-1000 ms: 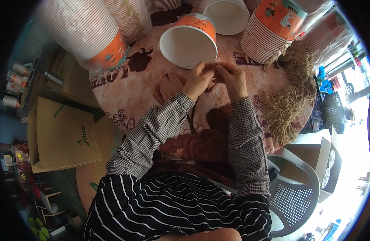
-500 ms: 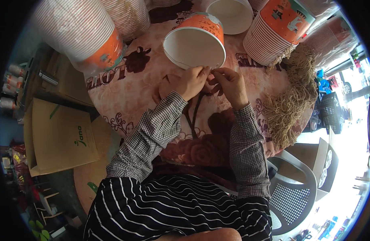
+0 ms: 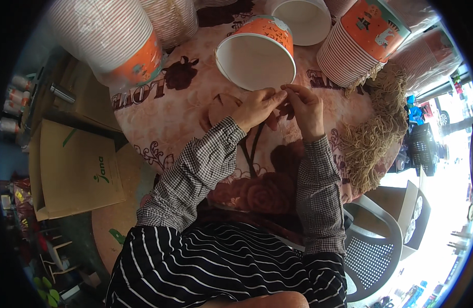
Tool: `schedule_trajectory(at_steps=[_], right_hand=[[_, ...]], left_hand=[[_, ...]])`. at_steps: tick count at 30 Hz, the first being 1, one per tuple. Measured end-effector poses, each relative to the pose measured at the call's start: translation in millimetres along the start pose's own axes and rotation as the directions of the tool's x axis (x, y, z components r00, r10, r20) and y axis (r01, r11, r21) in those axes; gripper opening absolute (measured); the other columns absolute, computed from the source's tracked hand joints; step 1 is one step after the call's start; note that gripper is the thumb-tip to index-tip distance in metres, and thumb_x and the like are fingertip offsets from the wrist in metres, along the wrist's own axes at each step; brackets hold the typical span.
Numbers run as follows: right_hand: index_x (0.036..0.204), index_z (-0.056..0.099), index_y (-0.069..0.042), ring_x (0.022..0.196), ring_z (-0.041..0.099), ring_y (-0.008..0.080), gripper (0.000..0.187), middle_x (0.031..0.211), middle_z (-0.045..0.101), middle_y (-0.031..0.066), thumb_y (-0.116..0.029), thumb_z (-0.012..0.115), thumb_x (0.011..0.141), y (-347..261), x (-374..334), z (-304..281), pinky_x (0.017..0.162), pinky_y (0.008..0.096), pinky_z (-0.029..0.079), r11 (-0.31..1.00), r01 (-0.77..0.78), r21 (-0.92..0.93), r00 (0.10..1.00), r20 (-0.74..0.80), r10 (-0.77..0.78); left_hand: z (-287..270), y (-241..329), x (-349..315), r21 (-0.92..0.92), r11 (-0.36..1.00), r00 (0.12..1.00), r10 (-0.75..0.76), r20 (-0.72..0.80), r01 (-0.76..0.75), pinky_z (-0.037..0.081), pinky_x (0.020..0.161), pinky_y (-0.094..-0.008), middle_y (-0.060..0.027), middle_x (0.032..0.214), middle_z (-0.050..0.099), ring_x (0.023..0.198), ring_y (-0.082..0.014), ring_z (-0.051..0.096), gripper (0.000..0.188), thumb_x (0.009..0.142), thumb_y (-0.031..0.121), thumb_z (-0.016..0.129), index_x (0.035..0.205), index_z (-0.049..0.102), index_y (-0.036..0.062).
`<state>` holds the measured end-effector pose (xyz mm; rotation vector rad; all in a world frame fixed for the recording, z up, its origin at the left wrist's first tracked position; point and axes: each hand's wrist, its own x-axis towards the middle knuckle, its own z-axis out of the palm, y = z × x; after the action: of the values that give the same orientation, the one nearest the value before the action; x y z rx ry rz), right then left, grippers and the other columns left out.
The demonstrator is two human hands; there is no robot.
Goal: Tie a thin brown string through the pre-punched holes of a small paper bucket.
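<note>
A white-lined paper bucket [image 3: 257, 61] with an orange printed outside lies tilted on the table, its mouth toward me. A thin strand of tan twine [image 3: 217, 57] shows at its left rim and seems to run along the near edge to my fingers. My left hand [image 3: 258, 109] pinches at the near rim, thumb and forefinger pressed together. Fingertip to fingertip with it, my right hand [image 3: 307, 109] is pinched too. The bit of twine between them is too fine to make out clearly. Cut tan twine strands [image 3: 372, 149] lie heaped to the right.
Stacks of nested buckets stand at the far left [image 3: 113, 46] and far right [image 3: 357, 43]. Behind the tilted bucket lies another open bucket [image 3: 303, 23]. A floral cloth [image 3: 195, 108] covers the round table. Below are a cardboard box [image 3: 79, 169] left and a grey chair [image 3: 372, 251] right.
The view has shifted slightly, so the table things sit a little farther right. My hands stay together at the near rim, their fingertips now pressed closer.
</note>
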<state>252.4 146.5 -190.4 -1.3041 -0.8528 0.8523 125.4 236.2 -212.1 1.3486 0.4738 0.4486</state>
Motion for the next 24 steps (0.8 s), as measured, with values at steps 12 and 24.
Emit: schedule_trajectory(at_steps=[12, 24], right_hand=[[0.095, 0.065, 0.004, 0.051, 0.054, 0.0063, 0.017, 0.064, 0.06, 0.0031, -0.012, 0.059, 0.089, -5.7, -0.6, -1.9, 0.045, 0.0203, 0.043, 0.982, 0.038, -0.186, 0.998, 0.059, -0.027], [0.104, 0.056, -0.002, 0.058, 0.053, 0.0038, 0.019, 0.075, 0.061, 0.0012, -0.007, 0.062, 0.086, -22.8, -6.4, -10.8, 0.046, 0.0172, 0.04, 0.994, 0.093, -0.05, 0.993, 0.078, -0.088]], left_hand=[[-1.9, 3.5, 5.4, 0.646, 0.59, 0.749, 0.661, -0.043, -0.484, 0.051, 0.071, -0.0251, -0.0061, 0.091, 0.063, 0.082, -0.0141, 0.063, 0.016, 0.083, -0.001, 0.061, 0.099, 0.065, 0.0024], [-3.8, 6.0, 6.3, 0.303, 0.853, 0.836, 0.498, -0.23, -0.425, 0.051, 0.065, -0.0241, -0.0071, 0.084, 0.067, 0.073, -0.0117, 0.063, 0.013, 0.084, 0.007, 0.065, 0.093, 0.064, -0.0016]])
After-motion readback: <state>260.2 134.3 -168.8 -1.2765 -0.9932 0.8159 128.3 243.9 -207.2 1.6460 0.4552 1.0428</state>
